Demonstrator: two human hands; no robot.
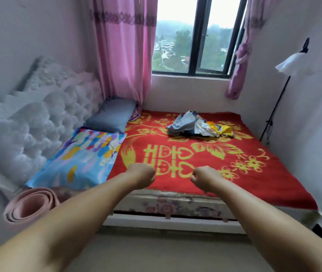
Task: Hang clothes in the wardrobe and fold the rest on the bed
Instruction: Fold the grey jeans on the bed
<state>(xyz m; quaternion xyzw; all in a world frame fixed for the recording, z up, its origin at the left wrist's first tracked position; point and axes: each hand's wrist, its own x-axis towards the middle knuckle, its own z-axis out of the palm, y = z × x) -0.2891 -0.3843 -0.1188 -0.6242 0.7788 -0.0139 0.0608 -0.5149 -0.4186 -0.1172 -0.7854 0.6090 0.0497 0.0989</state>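
Head view: small pale-walled room, bed (244,173) fills the middle of the frame under a red blanket (273,173) with yellow flowers and a double-happiness sign, blanket edge hanging at the near mattress side. Dark-framed window (199,36) at top centre, pink curtain (124,48) hanging left of it, a second curtain (242,52) knotted at upper right. White tufted headboard (38,114) along the left edge; grey pillow (111,114) and multicoloured pillow (81,154) lie beside it on the bed's left side. Rolled pink mat (28,207) at lower left, just beside the bed corner. Floor lamp (291,63) with white shade at the right wall. Pile of clothes (197,125), grey, white and yellow pieces crumpled together, sits on the blanket at upper centre-right, on the far part near the window wall; long axis runs left to right across the frame, grey end to the left, yellow end to the right. Left hand (140,174) and right hand (205,178) reach out over the near bed edge at centre, both curled into fists, gripping nothing, apart from each other and well apart from the clothes
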